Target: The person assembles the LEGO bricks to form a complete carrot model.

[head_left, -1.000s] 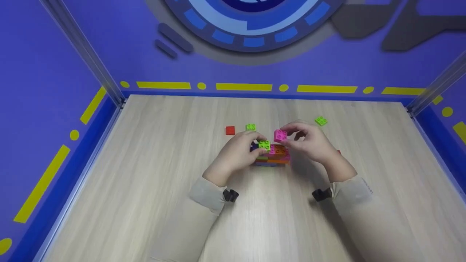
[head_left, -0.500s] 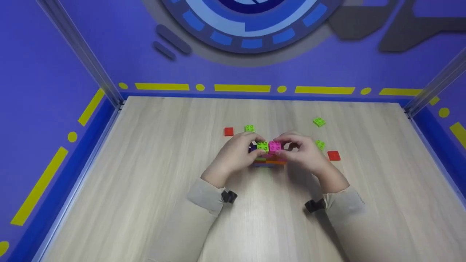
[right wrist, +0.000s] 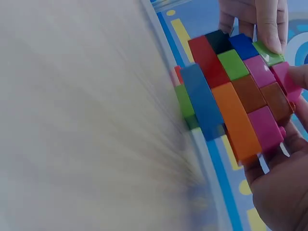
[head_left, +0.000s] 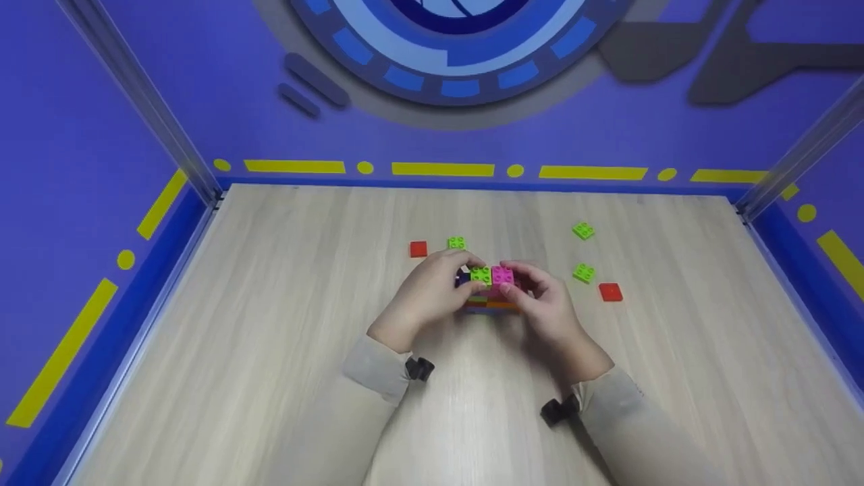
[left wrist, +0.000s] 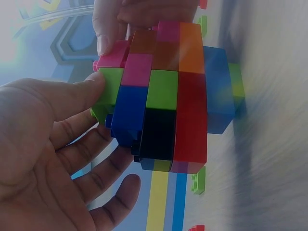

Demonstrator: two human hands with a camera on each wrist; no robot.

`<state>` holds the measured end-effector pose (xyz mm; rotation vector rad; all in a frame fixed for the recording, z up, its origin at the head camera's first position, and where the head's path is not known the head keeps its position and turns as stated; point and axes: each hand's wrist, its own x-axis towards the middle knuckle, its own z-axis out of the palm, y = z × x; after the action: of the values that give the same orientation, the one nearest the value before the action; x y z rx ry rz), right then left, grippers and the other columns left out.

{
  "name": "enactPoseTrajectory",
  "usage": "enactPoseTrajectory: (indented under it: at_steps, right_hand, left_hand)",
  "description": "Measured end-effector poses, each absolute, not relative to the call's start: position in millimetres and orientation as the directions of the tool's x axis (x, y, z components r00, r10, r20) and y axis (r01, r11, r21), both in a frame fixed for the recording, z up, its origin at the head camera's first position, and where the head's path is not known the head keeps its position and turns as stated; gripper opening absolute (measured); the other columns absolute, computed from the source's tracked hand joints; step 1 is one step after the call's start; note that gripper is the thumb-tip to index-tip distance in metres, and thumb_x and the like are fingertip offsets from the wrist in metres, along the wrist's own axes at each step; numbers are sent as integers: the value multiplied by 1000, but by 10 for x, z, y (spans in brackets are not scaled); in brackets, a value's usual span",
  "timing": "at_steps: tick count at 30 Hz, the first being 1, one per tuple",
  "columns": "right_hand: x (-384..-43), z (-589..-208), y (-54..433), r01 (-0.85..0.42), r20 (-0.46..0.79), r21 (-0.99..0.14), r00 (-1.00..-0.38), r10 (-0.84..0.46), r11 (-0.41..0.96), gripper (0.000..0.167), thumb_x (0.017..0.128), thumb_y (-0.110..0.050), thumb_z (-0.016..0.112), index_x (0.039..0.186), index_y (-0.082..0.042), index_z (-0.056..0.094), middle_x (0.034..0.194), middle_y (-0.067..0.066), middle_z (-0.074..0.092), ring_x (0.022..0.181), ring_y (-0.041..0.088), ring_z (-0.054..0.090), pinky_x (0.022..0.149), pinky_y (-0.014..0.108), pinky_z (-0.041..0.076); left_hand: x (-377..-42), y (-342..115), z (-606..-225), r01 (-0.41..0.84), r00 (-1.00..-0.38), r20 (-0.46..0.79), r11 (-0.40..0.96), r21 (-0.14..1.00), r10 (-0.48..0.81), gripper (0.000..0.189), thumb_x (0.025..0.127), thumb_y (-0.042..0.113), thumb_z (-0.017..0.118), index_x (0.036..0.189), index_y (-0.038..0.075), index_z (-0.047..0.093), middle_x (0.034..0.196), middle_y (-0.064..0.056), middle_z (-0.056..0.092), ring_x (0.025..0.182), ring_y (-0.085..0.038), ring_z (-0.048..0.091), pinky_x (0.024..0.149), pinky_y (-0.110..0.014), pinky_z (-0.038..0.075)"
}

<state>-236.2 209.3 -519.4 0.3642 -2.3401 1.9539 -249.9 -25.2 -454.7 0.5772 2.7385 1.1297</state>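
Observation:
A stack of coloured toy building bricks (left wrist: 191, 96) stands between the two hands, with a narrow blue and green foot and wider rows above. On its top row, a lime green brick (head_left: 480, 275) and a pink brick (head_left: 502, 275) sit side by side. The left hand (head_left: 432, 287) pinches the green brick between thumb and fingers; in the left wrist view its lower fingers spread behind the stack. The right hand (head_left: 550, 314) pinches the pink brick, its thumb on the near side. In the right wrist view, brown, orange and pink bricks (right wrist: 264, 130) lie close to the right palm.
On the wooden table (head_left: 283, 337), a red flat piece (head_left: 418, 249) and a green brick (head_left: 457, 242) lie behind the left hand. Two green bricks (head_left: 583, 231) and another red piece (head_left: 611, 291) lie to the right. A blue printed wall (head_left: 202, 81) encloses the back and sides.
The right hand has brought the pink brick down and left onto the stack, next to the green one. The left hand stays at the green brick.

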Motion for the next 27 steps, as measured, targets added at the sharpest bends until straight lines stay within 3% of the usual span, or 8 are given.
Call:
enactPoseTrajectory:
  at_steps: [11, 27]
  right_hand:
    - [-2380, -5302, 2029, -214, 201, -973, -970, -134, 89, 34, 112, -1, 64, 145, 5, 64, 127, -3, 71, 117, 12, 67, 100, 19, 58]
    - [-2372, -5309, 2055, -223, 198, -963, -966, -169, 148, 31, 114, -6, 64, 146, -2, 63, 129, 4, 68, 115, 17, 65, 97, 20, 57]
  left_hand:
    - [-2492, -254, -4544, 299, -922, 38, 649, 700, 384, 37, 109, 29, 79, 143, 17, 75, 147, -3, 75, 140, -27, 69, 121, -46, 57]
    - [-2499, -254, -4556, 319, -916, 50, 646, 694, 399, 36, 109, 29, 79, 143, 17, 75, 146, -4, 75, 137, -27, 69, 120, -46, 57]
